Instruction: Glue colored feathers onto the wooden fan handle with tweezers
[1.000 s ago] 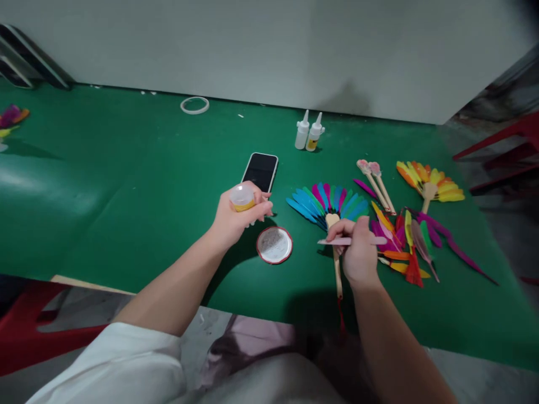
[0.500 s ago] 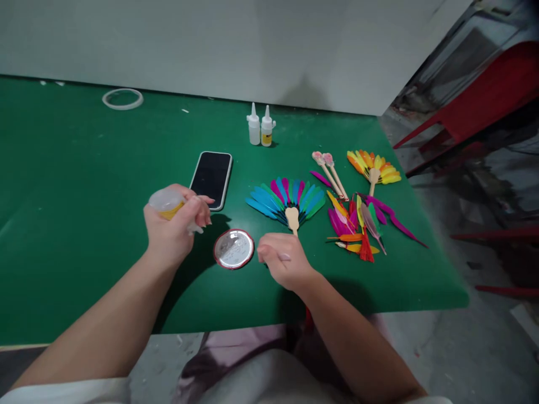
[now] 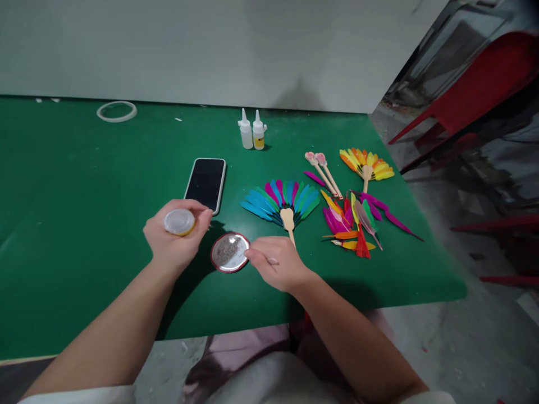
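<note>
Two small white bottles [image 3: 247, 136] stand upright side by side at the far part of a green table [image 3: 96, 196], with a white ring [image 3: 118, 120] to their left. Nearer lies a phone [image 3: 207, 179], its lower end partly covered by the left hand [image 3: 177, 247]. On the right are wooden sticks [image 3: 329, 177], a yellow-and-orange fan [image 3: 367, 170] and a heap of loose feathers [image 3: 334, 219]. The blue-green fan [image 3: 286, 216] lies between phone and heap, plumes spreading away from the person, handle running toward the near edge; the right hand [image 3: 288, 268] hides its lower part. Left fingers wrap around a held bottle [image 3: 179, 222], round base facing up, tip hidden. Right fingers curl closed around a pink tool [image 3: 273, 261]; only one end shows, so I cannot tell its direction. A red-rimmed disc [image 3: 229, 252] lies between the hands.
</note>
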### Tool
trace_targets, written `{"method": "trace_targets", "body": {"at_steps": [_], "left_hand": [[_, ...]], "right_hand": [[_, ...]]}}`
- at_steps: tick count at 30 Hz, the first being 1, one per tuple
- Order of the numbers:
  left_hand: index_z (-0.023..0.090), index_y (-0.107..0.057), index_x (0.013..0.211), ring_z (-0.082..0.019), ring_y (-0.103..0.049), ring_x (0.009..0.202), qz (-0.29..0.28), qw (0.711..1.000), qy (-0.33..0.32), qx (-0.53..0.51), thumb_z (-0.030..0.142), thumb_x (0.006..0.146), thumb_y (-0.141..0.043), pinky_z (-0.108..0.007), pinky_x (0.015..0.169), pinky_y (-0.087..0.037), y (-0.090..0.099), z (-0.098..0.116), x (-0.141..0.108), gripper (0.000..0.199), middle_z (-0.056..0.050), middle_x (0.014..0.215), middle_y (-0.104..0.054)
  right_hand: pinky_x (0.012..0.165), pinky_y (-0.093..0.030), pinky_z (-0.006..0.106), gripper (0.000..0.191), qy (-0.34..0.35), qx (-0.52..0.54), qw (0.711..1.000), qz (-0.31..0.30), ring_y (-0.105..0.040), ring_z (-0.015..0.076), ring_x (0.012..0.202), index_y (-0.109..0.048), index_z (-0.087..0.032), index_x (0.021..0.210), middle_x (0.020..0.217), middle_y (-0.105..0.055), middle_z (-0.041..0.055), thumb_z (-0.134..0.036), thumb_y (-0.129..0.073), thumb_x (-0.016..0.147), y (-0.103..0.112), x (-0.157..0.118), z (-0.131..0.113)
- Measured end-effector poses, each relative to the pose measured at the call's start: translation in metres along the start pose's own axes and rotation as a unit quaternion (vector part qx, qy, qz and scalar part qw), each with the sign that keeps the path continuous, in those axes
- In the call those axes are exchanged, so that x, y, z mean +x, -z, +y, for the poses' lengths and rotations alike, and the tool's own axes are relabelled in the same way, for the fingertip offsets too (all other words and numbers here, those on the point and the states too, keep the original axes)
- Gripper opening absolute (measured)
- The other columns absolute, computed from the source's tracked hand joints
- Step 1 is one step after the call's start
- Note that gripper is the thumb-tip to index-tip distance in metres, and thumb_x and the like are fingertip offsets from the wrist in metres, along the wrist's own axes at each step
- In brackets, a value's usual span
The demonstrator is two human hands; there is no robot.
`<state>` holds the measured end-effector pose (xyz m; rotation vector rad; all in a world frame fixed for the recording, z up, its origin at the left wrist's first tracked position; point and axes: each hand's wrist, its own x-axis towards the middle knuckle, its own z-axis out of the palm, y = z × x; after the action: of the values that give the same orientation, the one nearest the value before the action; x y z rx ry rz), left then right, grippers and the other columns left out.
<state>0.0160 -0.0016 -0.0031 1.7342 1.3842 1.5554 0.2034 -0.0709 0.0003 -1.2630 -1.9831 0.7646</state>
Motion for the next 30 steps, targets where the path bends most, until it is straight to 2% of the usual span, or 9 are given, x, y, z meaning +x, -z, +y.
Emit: {"method": "trace_targets", "body": {"at_steps": [5, 11, 15, 17, 21, 25, 27, 30], "left_hand": [[0.021, -0.069, 0.078, -0.011, -0.056, 0.049, -0.016, 1.0, 0.006, 0.014, 0.028, 0.068, -0.072, -0.026, 0.048, -0.045, 0.003, 0.001, -0.001, 0.013, 0.002, 0.059, -0.061], [0.019, -0.067, 0.076, -0.012, -0.059, 0.051, 0.015, 0.999, -0.031, 0.014, 0.024, 0.067, -0.072, -0.026, 0.049, -0.047, 0.004, -0.003, -0.005, 0.011, 0.001, 0.065, -0.064], [0.019, -0.065, 0.077, -0.013, -0.063, 0.059, 0.014, 0.995, -0.094, 0.004, 0.021, 0.066, -0.072, -0.026, 0.055, -0.051, 0.003, -0.005, -0.005, 0.013, 0.001, 0.07, -0.066], [0.019, -0.064, 0.077, -0.014, -0.063, 0.06, 0.005, 0.994, -0.112, -0.013, 0.02, 0.068, -0.07, -0.027, 0.059, -0.053, 0.002, -0.003, -0.004, 0.012, 0.002, 0.066, -0.064], [0.019, -0.059, 0.071, -0.012, -0.058, 0.048, 0.001, 0.986, -0.147, -0.078, 0.024, 0.071, -0.065, -0.036, 0.072, -0.054, 0.0, 0.003, -0.001, 0.008, 0.005, 0.051, -0.058], [0.019, -0.061, 0.077, -0.012, -0.06, 0.051, -0.023, 0.992, -0.11, -0.049, 0.02, 0.07, -0.066, -0.035, 0.07, -0.055, 0.001, 0.002, 0.0, 0.009, 0.005, 0.053, -0.059], [0.02, -0.06, 0.079, -0.013, -0.061, 0.053, -0.03, 0.99, -0.117, -0.073, 0.02, 0.072, -0.065, -0.036, 0.071, -0.054, 0.0, 0.003, 0.0, 0.01, 0.005, 0.054, -0.06], [0.02, -0.055, 0.073, -0.012, -0.057, 0.049, -0.006, 0.983, -0.128, -0.132, 0.02, 0.073, -0.064, -0.035, 0.064, -0.052, -0.002, 0.008, -0.001, 0.009, 0.006, 0.051, -0.055]], "right_hand": [[0.054, -0.026, 0.026, 0.054, 0.006, -0.001, 1.0, -0.001, -0.037, 0.0099, 0.053, -0.034, -0.019, 0.053, 0.052, -0.04, -0.0009, -0.051, -0.02, 0.094, 0.0, 0.0, 0.0], [0.053, -0.025, 0.026, 0.055, 0.014, -0.012, 1.0, 0.005, -0.037, 0.0099, 0.053, -0.034, -0.019, 0.053, 0.052, -0.041, -0.0005, -0.051, -0.018, 0.094, -0.002, -0.001, 0.001], [0.054, -0.027, 0.025, 0.056, 0.012, -0.018, 1.0, -0.004, -0.04, 0.01, 0.053, -0.038, -0.019, 0.053, 0.052, -0.044, 0.0, -0.051, -0.018, 0.094, -0.001, 0.0, 0.0], [0.054, -0.027, 0.025, 0.056, 0.015, -0.02, 1.0, -0.005, -0.04, 0.0101, 0.053, -0.039, -0.019, 0.054, 0.052, -0.045, 0.0, -0.05, -0.018, 0.095, 0.0, 0.0, 0.0], [0.054, -0.027, 0.025, 0.052, 0.017, -0.009, 1.0, -0.005, -0.039, 0.0097, 0.053, -0.039, -0.019, 0.054, 0.053, -0.043, -0.0009, -0.047, -0.022, 0.095, -0.001, -0.001, 0.001], [0.054, -0.026, 0.025, 0.048, 0.006, 0.006, 1.0, -0.005, -0.038, 0.0095, 0.052, -0.032, -0.02, 0.054, 0.052, -0.039, -0.0017, -0.046, -0.026, 0.094, -0.001, -0.001, 0.001], [0.054, -0.027, 0.025, 0.047, 0.004, 0.011, 1.0, -0.009, -0.039, 0.0096, 0.053, -0.032, -0.02, 0.054, 0.053, -0.04, -0.0014, -0.045, -0.026, 0.094, -0.001, -0.001, 0.001], [0.055, -0.027, 0.025, 0.047, -0.001, 0.012, 1.0, -0.016, -0.04, 0.0098, 0.054, -0.033, -0.019, 0.055, 0.054, -0.041, -0.0011, -0.045, -0.026, 0.094, -0.001, -0.001, 0.002]]}}
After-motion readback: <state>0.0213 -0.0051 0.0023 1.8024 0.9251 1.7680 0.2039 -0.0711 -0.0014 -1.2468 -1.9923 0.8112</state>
